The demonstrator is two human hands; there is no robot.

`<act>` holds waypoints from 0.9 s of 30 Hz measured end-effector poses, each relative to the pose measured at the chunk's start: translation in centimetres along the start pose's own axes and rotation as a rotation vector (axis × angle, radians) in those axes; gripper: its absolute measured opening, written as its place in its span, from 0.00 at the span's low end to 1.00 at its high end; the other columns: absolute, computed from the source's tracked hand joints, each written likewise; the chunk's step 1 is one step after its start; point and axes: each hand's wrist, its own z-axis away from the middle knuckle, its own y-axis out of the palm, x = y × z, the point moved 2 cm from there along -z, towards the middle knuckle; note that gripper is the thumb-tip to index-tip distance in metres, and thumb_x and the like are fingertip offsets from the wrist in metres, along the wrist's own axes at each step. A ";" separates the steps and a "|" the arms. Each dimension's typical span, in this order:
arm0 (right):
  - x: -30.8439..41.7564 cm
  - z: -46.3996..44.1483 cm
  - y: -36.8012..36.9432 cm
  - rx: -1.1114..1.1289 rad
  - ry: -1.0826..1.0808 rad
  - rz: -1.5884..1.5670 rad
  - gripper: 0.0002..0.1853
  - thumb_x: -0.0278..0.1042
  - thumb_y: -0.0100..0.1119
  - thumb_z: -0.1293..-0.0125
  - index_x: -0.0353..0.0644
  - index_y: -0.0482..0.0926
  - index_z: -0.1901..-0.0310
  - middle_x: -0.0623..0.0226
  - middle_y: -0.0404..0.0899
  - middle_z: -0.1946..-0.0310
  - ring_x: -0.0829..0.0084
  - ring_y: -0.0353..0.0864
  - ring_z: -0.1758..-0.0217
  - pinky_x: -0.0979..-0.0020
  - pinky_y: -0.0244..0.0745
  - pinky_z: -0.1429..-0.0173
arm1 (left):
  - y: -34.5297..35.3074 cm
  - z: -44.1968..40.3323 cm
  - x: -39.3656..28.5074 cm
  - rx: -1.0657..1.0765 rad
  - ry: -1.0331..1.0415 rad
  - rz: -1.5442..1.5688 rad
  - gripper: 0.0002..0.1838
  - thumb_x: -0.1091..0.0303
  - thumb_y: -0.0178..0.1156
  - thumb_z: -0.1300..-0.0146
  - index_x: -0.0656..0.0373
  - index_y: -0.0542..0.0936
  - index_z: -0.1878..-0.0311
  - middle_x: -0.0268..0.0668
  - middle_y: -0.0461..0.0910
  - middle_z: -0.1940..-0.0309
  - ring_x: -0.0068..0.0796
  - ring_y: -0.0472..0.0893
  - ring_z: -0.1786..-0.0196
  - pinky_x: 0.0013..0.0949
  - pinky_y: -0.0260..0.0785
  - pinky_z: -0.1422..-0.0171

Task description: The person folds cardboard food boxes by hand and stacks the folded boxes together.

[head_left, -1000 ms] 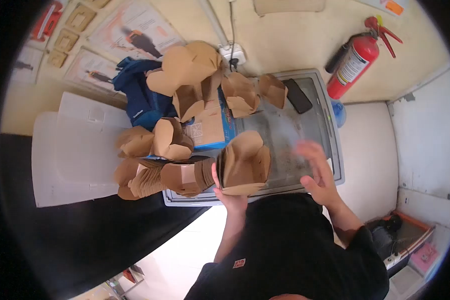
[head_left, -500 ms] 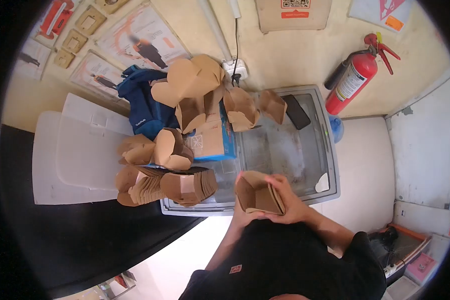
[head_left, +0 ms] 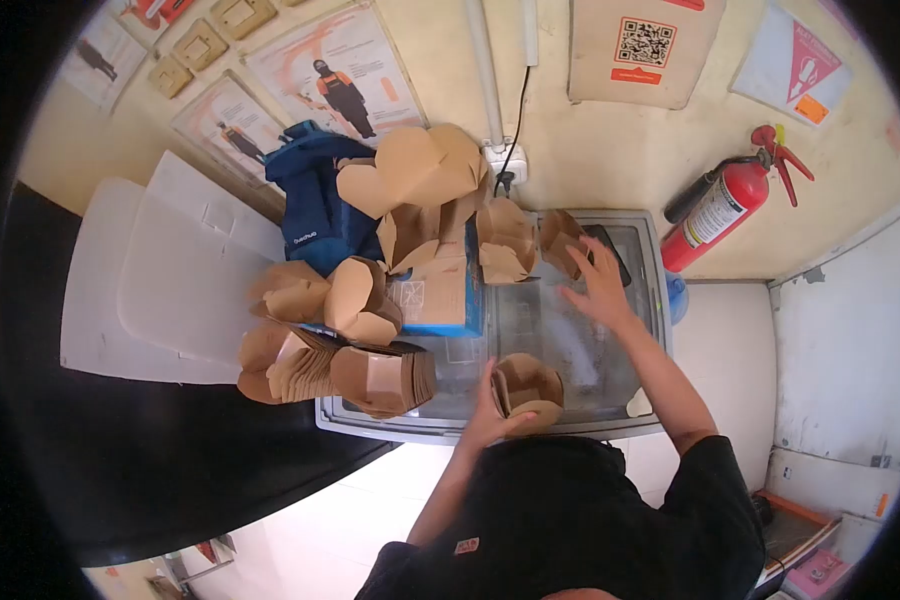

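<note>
The left arm comes up from the black shirt (head_left: 570, 510) with the elbow bent, and the left hand (head_left: 488, 415) sits low, close to the waist. It is closed round a brown paper box (head_left: 532, 388), thumb across the near wall and fingers at the left side; the box's mouth faces upward. The right arm stretches further forward over the glass top (head_left: 610, 365), and the right hand (head_left: 598, 285) has its fingers spread and thumb held apart, gripping nothing. Its fingertips are at the edge of a small box (head_left: 558, 240); whether they touch, I cannot tell. Just beside those fingers, partly covered, lies a phone (head_left: 610, 243).

Left of the held box stand stacked boxes (head_left: 385, 380), nested tightly. Beyond that grip, forward and left, is a carton (head_left: 440, 300) with blue sides, and past it a blue bag (head_left: 320, 230) lettered "Quechua". Well forward of the right hand, a cardboard sign (head_left: 645, 50) bears a QR code; the writing round it is too small to read. Right of that hand hangs a red fire extinguisher (head_left: 715, 215), its label illegible here.
</note>
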 end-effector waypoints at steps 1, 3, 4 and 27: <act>-0.5 -0.8 0.5 -0.026 -0.051 0.171 0.34 0.46 0.73 0.40 0.49 0.77 0.32 0.52 0.63 0.24 0.48 0.56 0.17 0.44 0.44 0.15 | 0.4 0.0 -0.7 0.016 -0.002 -0.053 0.73 0.60 0.86 0.51 0.57 0.38 0.16 0.52 0.57 0.22 0.48 0.62 0.21 0.50 0.56 0.18; -1.9 -2.1 2.1 0.020 -0.151 0.438 0.25 0.42 0.71 0.38 0.51 0.81 0.38 0.54 0.66 0.26 0.49 0.58 0.18 0.41 0.43 0.15 | 0.9 -0.3 -2.0 0.049 -0.007 -0.164 0.73 0.59 0.86 0.52 0.57 0.39 0.16 0.52 0.58 0.22 0.48 0.62 0.21 0.49 0.56 0.18; -3.1 -2.3 2.8 0.096 -0.197 0.535 0.21 0.40 0.70 0.37 0.51 0.84 0.42 0.55 0.68 0.27 0.49 0.60 0.18 0.40 0.42 0.15 | 0.9 -0.2 -1.9 0.044 0.003 -0.102 0.73 0.59 0.86 0.52 0.57 0.39 0.16 0.52 0.58 0.22 0.48 0.61 0.20 0.49 0.56 0.18; 9.0 11.4 -5.8 0.362 -0.116 -0.342 0.06 0.28 0.66 0.37 0.40 0.78 0.62 0.59 0.80 0.69 0.57 0.79 0.61 0.59 0.71 0.51 | 2.7 -0.6 -2.8 0.044 0.231 -0.747 0.68 0.52 0.86 0.59 0.62 0.54 0.19 0.55 0.66 0.30 0.57 0.66 0.27 0.52 0.59 0.22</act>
